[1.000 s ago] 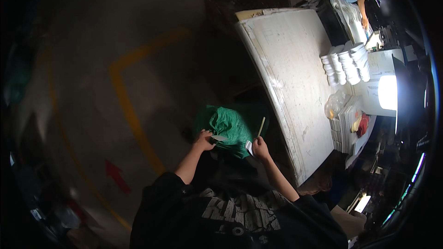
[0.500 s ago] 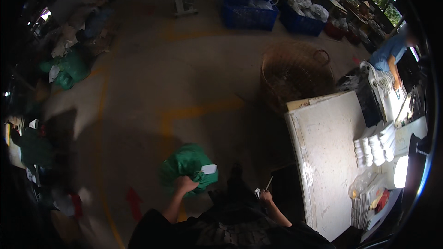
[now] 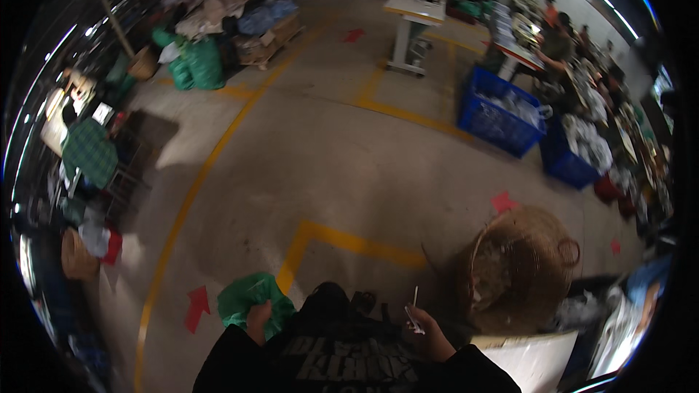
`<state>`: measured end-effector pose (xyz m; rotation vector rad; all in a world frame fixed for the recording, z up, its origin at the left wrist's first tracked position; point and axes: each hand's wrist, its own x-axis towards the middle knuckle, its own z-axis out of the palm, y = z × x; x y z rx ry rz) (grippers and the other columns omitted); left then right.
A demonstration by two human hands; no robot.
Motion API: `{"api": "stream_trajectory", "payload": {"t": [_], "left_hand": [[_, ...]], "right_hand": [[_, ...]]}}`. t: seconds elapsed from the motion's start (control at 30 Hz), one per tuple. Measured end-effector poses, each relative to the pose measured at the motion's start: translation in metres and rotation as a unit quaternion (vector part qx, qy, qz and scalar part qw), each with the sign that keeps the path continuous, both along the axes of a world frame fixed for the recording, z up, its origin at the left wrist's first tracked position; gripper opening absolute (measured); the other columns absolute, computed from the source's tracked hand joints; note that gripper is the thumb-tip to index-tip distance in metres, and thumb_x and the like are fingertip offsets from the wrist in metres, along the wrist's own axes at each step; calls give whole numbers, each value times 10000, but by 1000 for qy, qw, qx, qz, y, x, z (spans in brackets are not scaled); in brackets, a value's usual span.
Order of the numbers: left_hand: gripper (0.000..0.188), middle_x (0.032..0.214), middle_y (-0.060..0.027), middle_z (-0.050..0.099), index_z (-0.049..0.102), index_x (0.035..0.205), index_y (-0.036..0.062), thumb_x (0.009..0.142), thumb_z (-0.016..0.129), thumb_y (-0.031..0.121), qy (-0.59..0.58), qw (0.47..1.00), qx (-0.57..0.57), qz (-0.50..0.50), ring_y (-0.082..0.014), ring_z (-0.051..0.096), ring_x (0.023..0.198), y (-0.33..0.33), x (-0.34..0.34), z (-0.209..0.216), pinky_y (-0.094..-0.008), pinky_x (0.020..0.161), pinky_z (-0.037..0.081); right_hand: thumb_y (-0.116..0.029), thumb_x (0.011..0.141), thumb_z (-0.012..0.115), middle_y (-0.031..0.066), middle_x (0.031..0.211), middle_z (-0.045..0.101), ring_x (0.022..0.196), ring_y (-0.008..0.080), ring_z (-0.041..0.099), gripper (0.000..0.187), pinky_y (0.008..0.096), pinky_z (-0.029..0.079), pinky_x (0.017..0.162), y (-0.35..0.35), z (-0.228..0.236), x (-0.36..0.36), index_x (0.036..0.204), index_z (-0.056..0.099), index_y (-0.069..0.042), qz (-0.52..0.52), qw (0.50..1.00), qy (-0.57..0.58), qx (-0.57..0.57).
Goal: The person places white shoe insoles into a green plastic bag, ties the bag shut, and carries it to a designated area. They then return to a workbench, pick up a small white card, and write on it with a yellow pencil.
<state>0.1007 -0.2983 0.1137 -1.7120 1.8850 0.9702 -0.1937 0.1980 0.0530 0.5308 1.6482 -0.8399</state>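
Note:
A green sack [image 3: 244, 297] hangs at my left side, its fabric gathered in my closed left hand [image 3: 258, 316]. My right hand [image 3: 429, 331], out in front of my right side, is closed on a slim pale stick [image 3: 416, 297]. Something silvery shows at the same fingers, too small to name. Between my hands are my dark shirt front and shoes. To the right of my right hand stands a large round wicker basket [image 3: 484, 247] with pale scraps inside.
A white-topped table [image 3: 528, 356] is at lower right. Blue crates [image 3: 495, 135] with plastic-wrapped goods stand farther off, near people at work. A sewing table [image 3: 415, 7] stands ahead. Green sacks [image 3: 204, 64] and piled fabric lie far left; a seated person [image 3: 91, 149] is at left.
My view has risen and swung, showing more floor ahead. The wicker basket and white table now sit lower in view. The green sack stays in my left hand, the stick in my right.

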Motion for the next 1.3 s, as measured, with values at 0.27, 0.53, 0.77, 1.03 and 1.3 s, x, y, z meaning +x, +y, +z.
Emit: {"api": "stream_trajectory", "payload": {"t": [0.27, 0.53, 0.77, 1.03, 1.3], "left_hand": [[723, 1405, -247, 582, 617, 1337, -9, 993, 385, 583, -32, 990, 122, 65, -419, 532, 1310, -45, -169, -37, -482, 1090, 403], [720, 1396, -246, 585, 614, 1337, -12, 992, 389, 579, 4, 990, 141, 25, -416, 538, 1287, -169, -461, -1, -482, 1072, 408], [719, 1388, -245, 587, 610, 1337, -15, 992, 392, 576, -42, 988, 137, 59, -414, 543, 1267, -286, -602, 3, -482, 1056, 412], [717, 1379, -245, 590, 606, 1338, -18, 991, 395, 572, -64, 976, 155, 141, -411, 549, 1245, -377, -792, 8, -481, 1038, 416], [715, 1370, -244, 592, 603, 1338, -21, 990, 399, 569, -31, 973, 161, 162, -409, 554, 1222, -494, -1003, -16, -481, 1020, 421]], "right_hand": [[-592, 1038, 395, 114, 730, 656, 555, 229, 624, 607, 403, 489, 477, -136, -56, -315, 975, 678, -59, 16, 967, 252, -29], [-512, 1042, 455, 292, 1088, 673, 1103, 438, 665, 606, 509, 521, 894, -320, -28, -467, 1318, 475, 27, 326, 849, 414, 44], [-679, 643, 868, 356, 1232, 621, 1176, 462, 632, 1195, 500, 499, 991, -452, 1, -657, 1435, 282, -4, 259, 912, 315, -47], [-588, 827, 770, 52, 604, 523, 474, 192, 515, 608, 379, 416, 421, -550, -5, -962, 922, 593, -14, 33, 982, 185, 0], [-485, 885, 750, 90, 690, 627, 494, 206, 579, 560, 398, 470, 442, -729, 23, -1228, 1081, 592, 16, 43, 946, 316, -58]]}}
